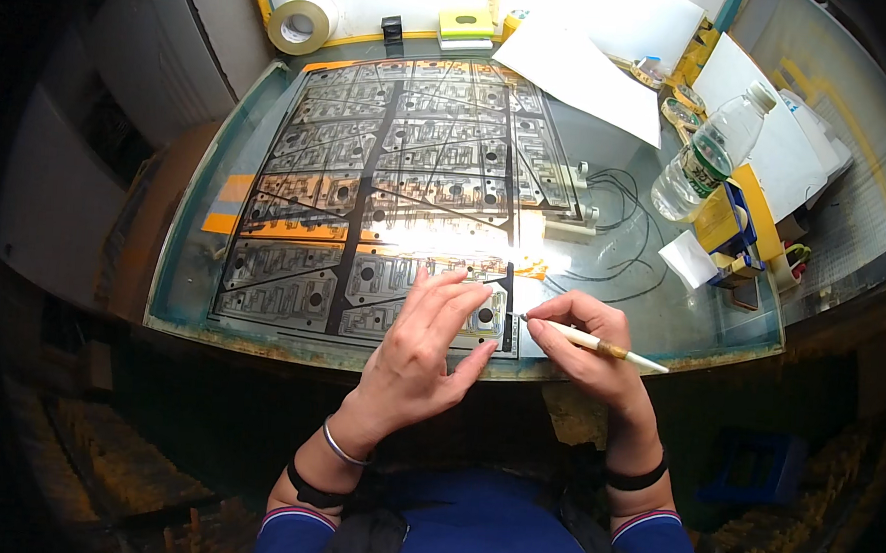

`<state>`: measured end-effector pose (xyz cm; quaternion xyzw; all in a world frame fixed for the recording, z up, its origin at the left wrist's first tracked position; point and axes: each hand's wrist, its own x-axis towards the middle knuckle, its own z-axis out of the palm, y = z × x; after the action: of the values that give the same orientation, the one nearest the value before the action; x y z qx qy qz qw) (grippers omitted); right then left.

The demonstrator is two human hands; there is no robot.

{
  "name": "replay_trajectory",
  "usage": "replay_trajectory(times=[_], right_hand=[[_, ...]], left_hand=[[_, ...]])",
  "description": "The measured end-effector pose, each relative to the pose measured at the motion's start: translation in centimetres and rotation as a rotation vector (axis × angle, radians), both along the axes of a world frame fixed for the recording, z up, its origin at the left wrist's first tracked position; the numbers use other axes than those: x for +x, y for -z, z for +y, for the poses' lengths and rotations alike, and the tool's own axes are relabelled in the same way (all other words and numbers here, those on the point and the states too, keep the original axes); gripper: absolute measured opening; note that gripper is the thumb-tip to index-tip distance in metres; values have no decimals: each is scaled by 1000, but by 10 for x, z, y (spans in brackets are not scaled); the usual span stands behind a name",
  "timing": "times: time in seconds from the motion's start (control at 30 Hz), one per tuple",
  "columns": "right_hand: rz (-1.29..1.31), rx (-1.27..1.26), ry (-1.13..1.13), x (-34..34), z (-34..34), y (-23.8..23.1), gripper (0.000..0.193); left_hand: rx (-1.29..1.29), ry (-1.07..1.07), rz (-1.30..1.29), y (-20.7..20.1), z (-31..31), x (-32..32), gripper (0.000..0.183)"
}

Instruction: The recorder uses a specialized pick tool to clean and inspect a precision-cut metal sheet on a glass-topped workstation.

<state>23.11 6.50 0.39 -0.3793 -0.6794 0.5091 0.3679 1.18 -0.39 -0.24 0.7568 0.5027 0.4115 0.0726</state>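
Observation:
A large film sheet [379,153] printed with black circuit-like patterns lies flat on the glass tabletop [599,355]. My left hand [430,336] rests over the sheet's near right part, fingers stretched out and slightly apart, holding nothing. Between the thumb and fingers of my right hand [594,355] is a slim pen-shaped tool [585,339] with a white handle and a brownish band. Its thin tip points left at the sheet's right edge, close to a dark round spot. Whether the tip touches the film, I cannot tell.
A tape roll [303,24] stands at the back left. On the right are a clear water bottle [710,155], small boxes [731,227] and black cables [632,211]. White paper [584,74] lies at the back. Orange strips [228,205] show beneath the film.

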Motion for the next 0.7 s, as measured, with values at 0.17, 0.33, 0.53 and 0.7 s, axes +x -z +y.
replay_trajectory(times=[0.17,0.33,0.53,0.7], right_hand=[[-121,121,-137,10,3,1,9],[-42,-21,-66,5,1,0,10],[-57,54,-39,-1,0,0,13],[-136,86,-157,8,3,1,15]], left_hand=[[-68,51,-71,4,0,-4,60],[-51,65,-46,5,0,-5,61],[-33,63,-39,3,1,-4,54],[-29,57,-4,5,1,-4,50]])
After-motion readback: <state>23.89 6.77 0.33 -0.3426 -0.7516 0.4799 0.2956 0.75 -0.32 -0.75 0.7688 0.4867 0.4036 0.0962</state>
